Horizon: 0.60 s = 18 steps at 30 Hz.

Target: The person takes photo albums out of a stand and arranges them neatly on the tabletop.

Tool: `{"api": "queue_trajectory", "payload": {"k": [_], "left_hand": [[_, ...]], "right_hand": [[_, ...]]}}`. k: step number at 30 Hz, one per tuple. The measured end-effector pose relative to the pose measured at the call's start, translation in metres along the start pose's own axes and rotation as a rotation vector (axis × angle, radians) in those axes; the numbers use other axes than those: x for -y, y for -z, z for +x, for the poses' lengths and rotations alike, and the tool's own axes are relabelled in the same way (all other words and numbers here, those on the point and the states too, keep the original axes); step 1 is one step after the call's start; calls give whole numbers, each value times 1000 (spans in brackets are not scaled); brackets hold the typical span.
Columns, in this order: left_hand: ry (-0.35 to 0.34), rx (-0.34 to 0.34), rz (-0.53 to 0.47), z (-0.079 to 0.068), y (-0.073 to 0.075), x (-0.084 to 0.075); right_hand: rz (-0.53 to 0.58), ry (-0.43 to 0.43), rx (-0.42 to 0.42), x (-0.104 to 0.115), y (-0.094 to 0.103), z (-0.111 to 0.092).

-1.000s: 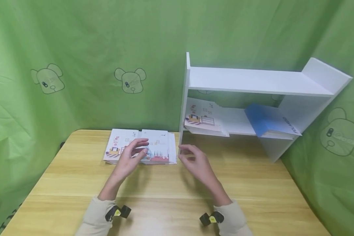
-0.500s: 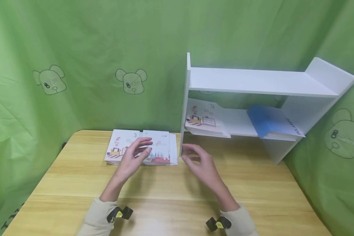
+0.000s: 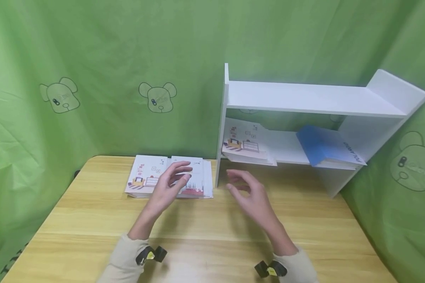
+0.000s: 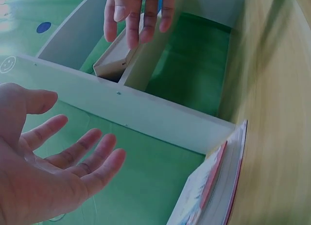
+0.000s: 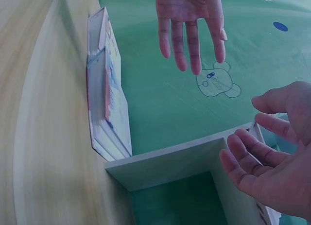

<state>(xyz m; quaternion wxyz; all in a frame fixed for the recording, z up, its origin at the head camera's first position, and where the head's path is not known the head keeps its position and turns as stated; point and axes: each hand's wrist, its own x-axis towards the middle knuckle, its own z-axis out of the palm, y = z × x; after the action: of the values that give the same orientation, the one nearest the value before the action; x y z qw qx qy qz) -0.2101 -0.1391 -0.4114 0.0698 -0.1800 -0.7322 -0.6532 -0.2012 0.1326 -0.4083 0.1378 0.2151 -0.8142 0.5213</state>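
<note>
My left hand (image 3: 168, 188) hangs above the front of two white illustrated books lying side by side on the table, its fingers loosely curved and holding nothing. The left book (image 3: 141, 171) shows a yellow chair drawing. Part of the right book (image 3: 194, 163) is hidden behind my fingers. To the right, my right hand (image 3: 253, 198) hovers in front of the shelf's left side panel, also holding nothing. The two palms face each other across a gap. In the right wrist view, the spread fingers of my right hand (image 5: 272, 157) overlap the shelf's edge.
A white two-tier shelf (image 3: 304, 94) stands at the back right. On its lower board, a white illustrated book (image 3: 246, 143) lies at the left and a blue-and-white book (image 3: 327, 147) marked POLAROID at the right. Green curtain (image 3: 109, 59) surrounds the wooden table (image 3: 74, 220).
Both hands have drifted a little to the right, still holding nothing. The head view has shifted slightly. Books and shelf stay where they were.
</note>
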Motion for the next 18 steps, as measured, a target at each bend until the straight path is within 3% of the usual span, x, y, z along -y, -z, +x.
{"api": "queue_trajectory", "payload": {"k": [18], "left_hand": [[-38,-15,-38,12,-22,-15]], "right_hand": [[-35,42,-79,11,29,2]]}}
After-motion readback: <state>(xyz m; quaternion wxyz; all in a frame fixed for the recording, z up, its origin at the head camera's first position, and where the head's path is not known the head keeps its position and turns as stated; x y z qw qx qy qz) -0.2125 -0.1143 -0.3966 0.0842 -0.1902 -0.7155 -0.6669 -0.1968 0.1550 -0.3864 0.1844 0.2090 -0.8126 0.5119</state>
